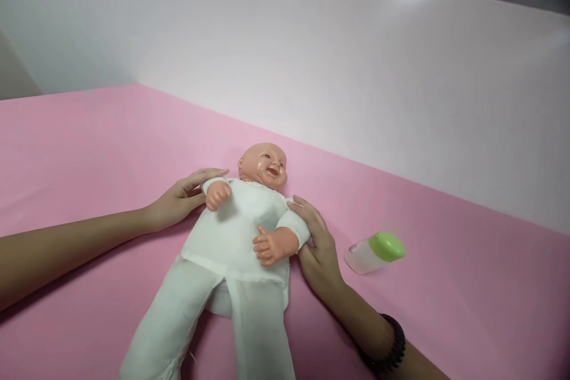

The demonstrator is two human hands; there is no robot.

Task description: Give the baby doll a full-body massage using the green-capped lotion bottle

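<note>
A baby doll [249, 214] in a white top and white trousers lies on its back on the pink surface, its head away from me. My left hand [178, 200] holds the doll by the shoulder and upper arm on the left, fingers curving behind the sleeve. On the other side, my right hand [319, 243] is closed around the doll's sleeved arm, with fingertips over the shoulder. Part of each hand's grip is hidden by the sleeves. The doll's feet are out of view.
Right of my right hand stands a translucent bottle [363, 256] with a green cap, slightly blurred. A white wall [333, 71] rises behind the pink surface [89, 148]. A dark band [478, 203] circles my right wrist.
</note>
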